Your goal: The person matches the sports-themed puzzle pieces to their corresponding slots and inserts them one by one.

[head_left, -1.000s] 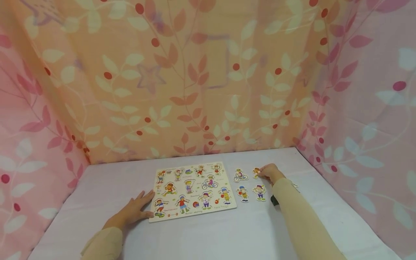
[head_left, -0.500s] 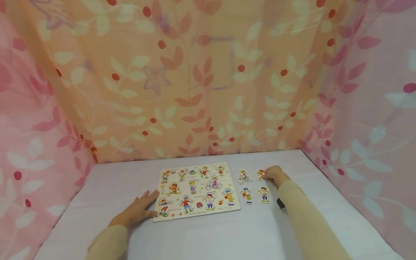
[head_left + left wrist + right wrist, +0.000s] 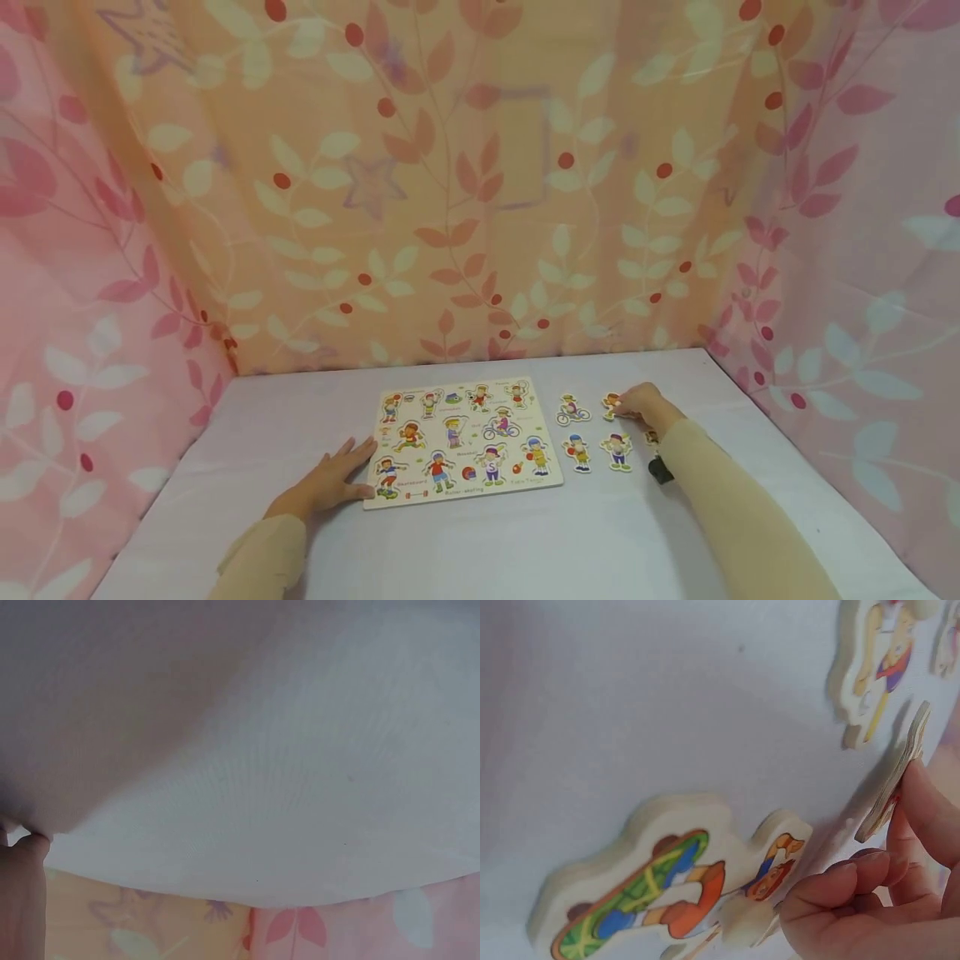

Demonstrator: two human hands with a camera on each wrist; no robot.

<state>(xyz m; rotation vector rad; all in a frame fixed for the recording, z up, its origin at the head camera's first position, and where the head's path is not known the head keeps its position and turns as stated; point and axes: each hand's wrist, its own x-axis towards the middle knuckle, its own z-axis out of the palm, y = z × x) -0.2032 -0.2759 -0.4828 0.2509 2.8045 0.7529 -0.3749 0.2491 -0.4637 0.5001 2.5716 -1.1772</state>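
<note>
In the head view my left hand (image 3: pixel 333 479) rests on the table with fingers spread, fingertips and thumb at the left edge of a wooden puzzle board (image 3: pixel 553 468). Part of that hand (image 3: pixel 22 900) shows at the left wrist view's lower left. My right hand (image 3: pixel 647 404) pinches a small wooden puzzle piece (image 3: pixel 610 405) of a running figure, right of the board. Up close the piece (image 3: pixel 894 787) stands tilted on edge between thumb and fingers, its picture mostly hidden. Below the hand lies a skateboarder puzzle piece (image 3: pixel 682 892) with a round knob.
Between board and right hand lie a cyclist piece (image 3: pixel 573 409), a table-tennis piece (image 3: pixel 577 454) and a baseball piece (image 3: pixel 618 452). Another piece (image 3: pixel 652 437) is partly covered by the right sleeve (image 3: pixel 720 492). Patterned curtains (image 3: pixel 450 208) enclose the white table (image 3: pixel 480 550).
The head view has swung slightly, shifting everything right in it. My right forearm has moved a little right, baring a piece at its left side. The left hand stays at the board's edge.
</note>
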